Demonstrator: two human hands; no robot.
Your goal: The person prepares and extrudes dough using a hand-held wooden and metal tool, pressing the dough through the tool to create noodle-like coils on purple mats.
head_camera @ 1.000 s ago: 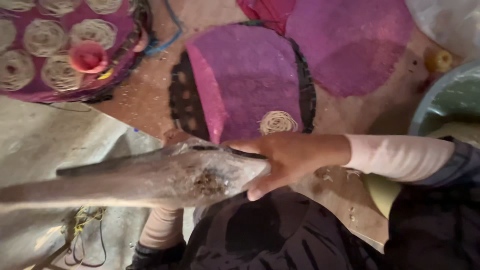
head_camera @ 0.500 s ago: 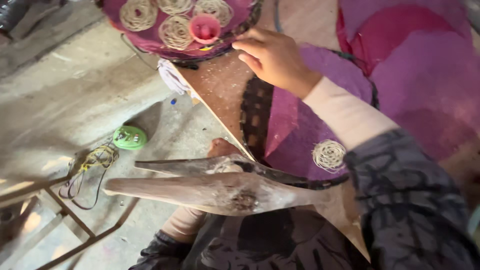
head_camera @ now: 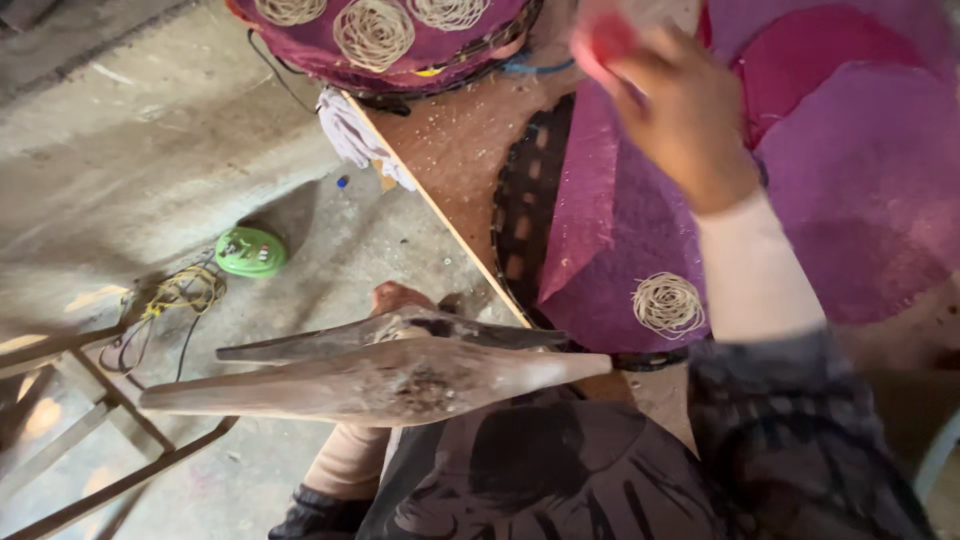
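Note:
My right hand (head_camera: 685,125) is raised over the purple cloth (head_camera: 620,220), its fingers shut on a small red cup (head_camera: 603,35) that is blurred by motion. The cloth lies on a round black tray (head_camera: 515,215) and carries one coil of thin pale strands (head_camera: 668,303). A long wooden tool with a metal arm (head_camera: 400,375) lies across my lap. Only a bit of my left hand (head_camera: 398,297) shows behind it, gripping it from below.
A second purple-covered tray (head_camera: 330,65) with several strand coils sits at the top, on a wooden board (head_camera: 465,160). A white rag (head_camera: 358,135) hangs off the board's edge. On the concrete floor are a green round object (head_camera: 250,250), a yellow cord (head_camera: 180,292) and a metal frame (head_camera: 110,470).
My right hand left the wooden tool, reached to the far tray, took the red cup and has carried it back to the right over the near cloth. The view shifted.

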